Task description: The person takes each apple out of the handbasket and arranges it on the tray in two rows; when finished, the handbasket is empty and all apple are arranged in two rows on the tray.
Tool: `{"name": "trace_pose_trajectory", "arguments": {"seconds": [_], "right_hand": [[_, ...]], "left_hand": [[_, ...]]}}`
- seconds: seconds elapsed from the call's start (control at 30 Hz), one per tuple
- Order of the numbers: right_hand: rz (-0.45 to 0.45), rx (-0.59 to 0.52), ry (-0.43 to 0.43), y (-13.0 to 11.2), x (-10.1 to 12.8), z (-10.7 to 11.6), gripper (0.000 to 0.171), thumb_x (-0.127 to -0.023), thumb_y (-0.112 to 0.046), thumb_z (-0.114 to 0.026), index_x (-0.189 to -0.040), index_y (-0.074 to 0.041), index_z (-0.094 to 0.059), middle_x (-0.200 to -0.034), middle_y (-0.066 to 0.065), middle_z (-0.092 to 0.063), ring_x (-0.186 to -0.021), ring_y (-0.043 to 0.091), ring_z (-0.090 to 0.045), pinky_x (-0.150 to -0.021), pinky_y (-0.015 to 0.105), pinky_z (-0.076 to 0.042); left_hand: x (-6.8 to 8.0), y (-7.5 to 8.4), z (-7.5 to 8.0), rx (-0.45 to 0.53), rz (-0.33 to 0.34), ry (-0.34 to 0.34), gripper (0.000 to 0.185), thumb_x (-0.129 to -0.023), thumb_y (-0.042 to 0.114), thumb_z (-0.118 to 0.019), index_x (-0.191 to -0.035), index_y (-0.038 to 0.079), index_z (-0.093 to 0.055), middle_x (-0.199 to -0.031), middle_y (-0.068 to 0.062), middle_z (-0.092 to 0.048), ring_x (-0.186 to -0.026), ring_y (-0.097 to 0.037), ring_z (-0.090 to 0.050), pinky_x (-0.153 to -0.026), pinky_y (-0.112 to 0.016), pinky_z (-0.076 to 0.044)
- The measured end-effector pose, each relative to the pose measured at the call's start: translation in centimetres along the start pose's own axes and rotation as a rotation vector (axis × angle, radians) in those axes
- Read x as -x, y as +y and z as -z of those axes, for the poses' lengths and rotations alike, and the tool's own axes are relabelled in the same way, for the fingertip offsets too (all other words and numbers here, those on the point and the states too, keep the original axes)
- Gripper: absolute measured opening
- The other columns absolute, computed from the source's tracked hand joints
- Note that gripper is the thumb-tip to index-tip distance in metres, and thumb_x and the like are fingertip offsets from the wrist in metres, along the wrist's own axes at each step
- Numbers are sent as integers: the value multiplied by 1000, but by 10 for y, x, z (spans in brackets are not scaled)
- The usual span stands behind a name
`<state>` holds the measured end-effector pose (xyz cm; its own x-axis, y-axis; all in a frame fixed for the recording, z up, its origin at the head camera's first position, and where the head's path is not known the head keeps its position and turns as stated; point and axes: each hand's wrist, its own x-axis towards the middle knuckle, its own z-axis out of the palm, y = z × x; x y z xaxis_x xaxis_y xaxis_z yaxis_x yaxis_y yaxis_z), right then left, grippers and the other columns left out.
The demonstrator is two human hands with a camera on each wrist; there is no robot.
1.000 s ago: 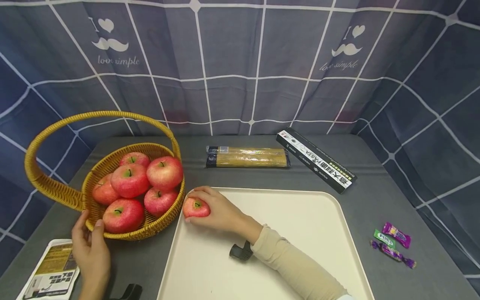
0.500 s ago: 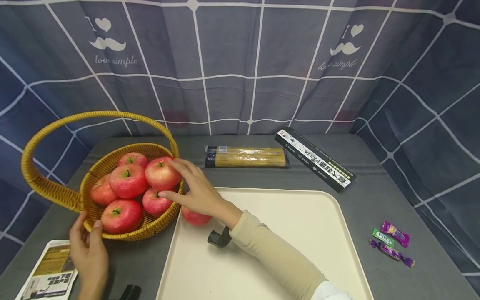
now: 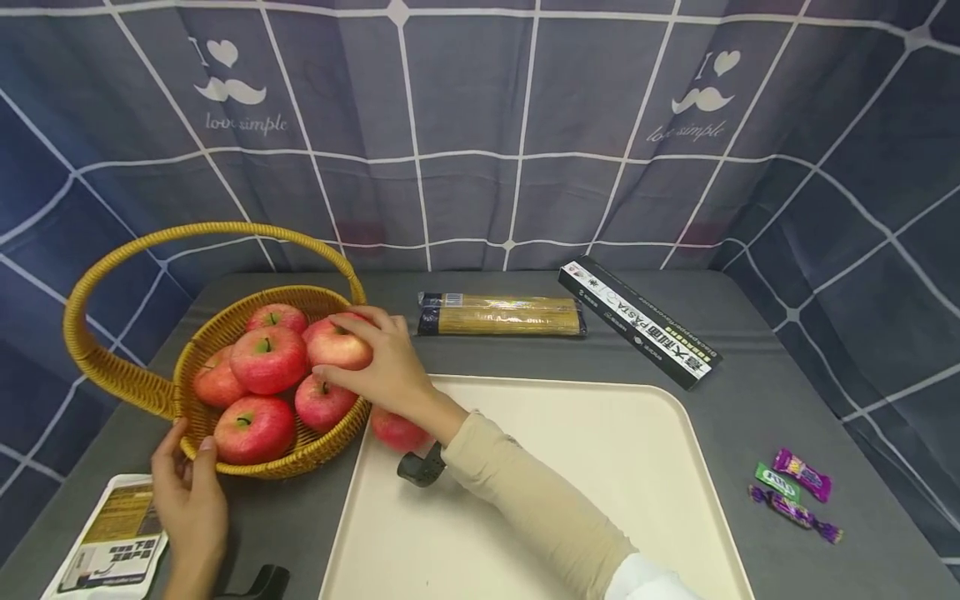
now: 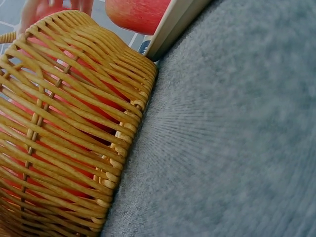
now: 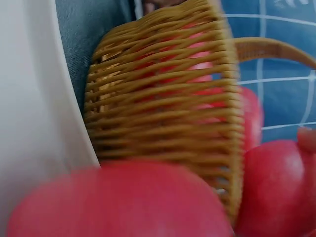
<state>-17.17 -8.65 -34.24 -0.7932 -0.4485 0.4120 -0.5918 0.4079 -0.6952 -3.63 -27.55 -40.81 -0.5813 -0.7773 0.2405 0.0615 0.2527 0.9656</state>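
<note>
A yellow wicker basket (image 3: 311, 457) with a tall hoop handle stands at the left, filled with several red apples. My left hand (image 3: 193, 508) holds its near-left rim, thumb over the edge. At the basket's right side my right hand (image 3: 393, 367) grips the top right apple (image 3: 339, 346), fingers over its far side and thumb low in front. That apple (image 5: 276, 187) shows at the right wrist view's edge, with a fingertip on it. Another apple (image 3: 396, 429) sits on the tray's left corner, partly covered by the right wrist.
A cream tray (image 3: 555, 467) takes up the middle front. Behind it lie a spaghetti pack (image 3: 502, 317) and a black pasta box (image 3: 637, 321). Wrapped candies (image 3: 795, 504) lie at the right, and a white-and-gold pouch (image 3: 112, 537) at the front left.
My right hand let go of the apple on the tray corner, moved up and left to the basket, and closed its fingers around the top right apple. The left hand stays at the rim.
</note>
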Motion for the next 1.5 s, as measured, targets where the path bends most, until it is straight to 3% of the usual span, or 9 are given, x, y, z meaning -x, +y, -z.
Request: {"name": "trace_pose_trajectory", "arguments": {"seconds": [0.17, 0.37, 0.57, 0.8, 0.97, 1.13, 1.37, 1.5], "right_hand": [[37, -72, 0, 25, 29, 42, 56, -68, -40, -77, -118, -30, -57, -130, -5, -45, -118, 12, -36, -94, 35, -38], [-32, -10, -12, 64, 81, 84, 55, -65, -34, -78, -115, -30, -57, -124, -5, -45, -118, 15, -35, -90, 42, -40], [-59, 150, -132, 88, 116, 100, 57, -65, -33, -77, -118, -30, -54, -124, -3, -40, -112, 14, -34, -83, 38, -43], [-21, 277, -194, 87, 126, 107, 67, -66, -41, -76, -125, -31, -46, -124, 0, -35, -109, 15, -35, -81, 36, -45], [-39, 207, -197, 76, 115, 107, 69, -67, -55, -71, -127, -35, -42, -134, 2, -33, -122, 17, -33, -90, 44, -42], [28, 99, -219, 42, 81, 92, 65, -75, -49, -67, -131, -30, -40, -137, -6, -31, -127, 11, -28, -96, 43, -40], [173, 66, -352, 0, 22, 45, 72, -81, -50, -60, -140, -25, -28, -143, -4, -30, -132, 11, -27, -105, 35, -33], [173, 73, -418, -21, -9, 8, 79, -80, -52, -59, -144, -26, -20, -147, -6, -25, -135, 7, -23, -107, 28, -29]], "left_hand": [[4, 0, -4, 72, 8, -4, 39, -91, 9, -50, -130, 10, -45, -118, 7, -46, -102, -3, -47, -81, -5, -36], [4, 1, -4, 52, 19, -30, 39, -92, 11, -49, -131, 11, -44, -119, 5, -46, -104, -4, -47, -80, -4, -36], [3, -1, -5, 123, 3, -37, 40, -91, 8, -50, -130, 7, -44, -115, 7, -47, -103, -5, -49, -80, -5, -37], [4, 0, -6, 109, -8, -34, 39, -91, 8, -50, -129, 10, -45, -117, 5, -46, -101, -3, -48, -80, -5, -36], [4, 2, -3, 70, 9, -21, 40, -91, 10, -49, -131, 10, -44, -116, 8, -46, -100, -1, -47, -79, -5, -36], [3, 2, 0, 91, 9, -6, 40, -91, 8, -49, -130, 8, -44, -112, 10, -47, -97, 1, -48, -77, -5, -36], [3, 1, -1, 72, -16, -14, 39, -91, 8, -50, -130, 8, -45, -118, 5, -47, -101, -2, -49, -80, -4, -37], [3, 2, 2, 29, -10, -23, 39, -92, 9, -49, -131, 10, -43, -116, 6, -47, -99, 0, -48, -78, -3, -37]]}}
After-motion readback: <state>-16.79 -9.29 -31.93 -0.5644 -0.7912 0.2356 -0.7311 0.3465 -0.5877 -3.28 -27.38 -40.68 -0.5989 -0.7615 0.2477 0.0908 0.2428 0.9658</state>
